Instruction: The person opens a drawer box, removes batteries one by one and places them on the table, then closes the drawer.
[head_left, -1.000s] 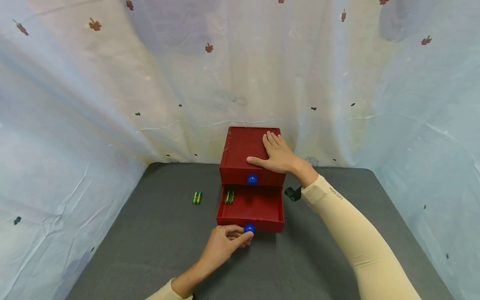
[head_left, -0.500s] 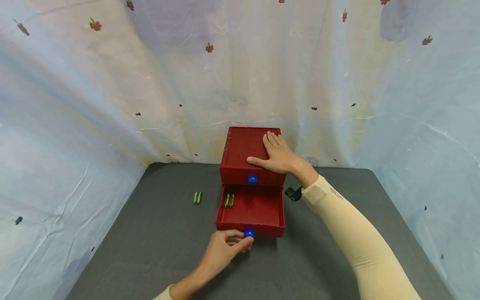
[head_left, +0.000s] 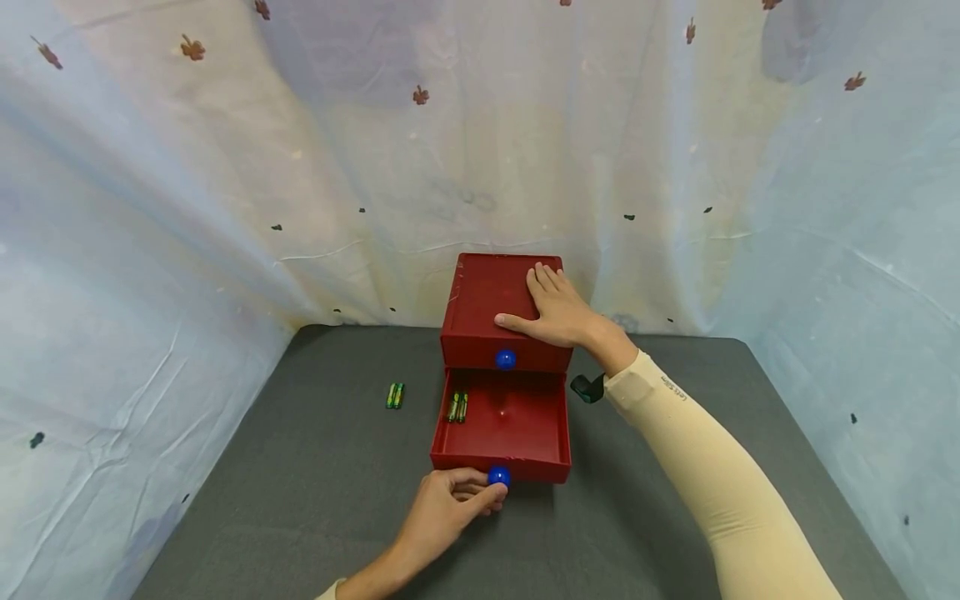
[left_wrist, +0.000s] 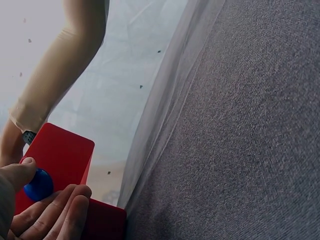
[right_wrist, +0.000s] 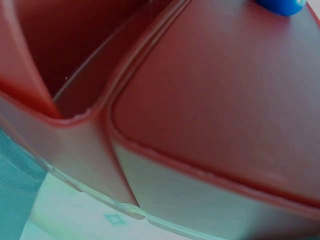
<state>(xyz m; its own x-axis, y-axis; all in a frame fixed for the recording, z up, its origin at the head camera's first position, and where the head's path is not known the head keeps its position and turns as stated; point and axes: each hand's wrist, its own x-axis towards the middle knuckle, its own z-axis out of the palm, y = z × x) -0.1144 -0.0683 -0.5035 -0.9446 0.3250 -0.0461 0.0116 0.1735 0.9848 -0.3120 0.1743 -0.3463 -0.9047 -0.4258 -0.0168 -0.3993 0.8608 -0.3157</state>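
A red two-drawer box [head_left: 487, 292] stands toward the back of the table, its lower drawer [head_left: 525, 429] pulled out and its upper drawer [head_left: 468, 351] closed. My left hand [head_left: 444, 510] pinches the blue round knob [head_left: 498, 476] of the lower drawer between thumb and fingers; the left wrist view shows the same blue knob [left_wrist: 39, 186] in that grip. Two green batteries [head_left: 457, 407] lie side by side at the left inside the lower drawer. On the box's top, at its right side, my right hand [head_left: 557, 313] rests flat with fingers spread. The right wrist view shows the red drawer fronts.
Two more green batteries [head_left: 394, 396] lie on the grey tabletop [head_left: 330, 467], left of the box. A second blue knob [head_left: 506, 359] sticks out from the upper drawer. A pale patterned curtain [head_left: 360, 167] hangs behind the table and along its sides.
My left hand has drawn the lower drawer farther out toward me, and the batteries inside have come along. My right hand stays in place on the box's top.
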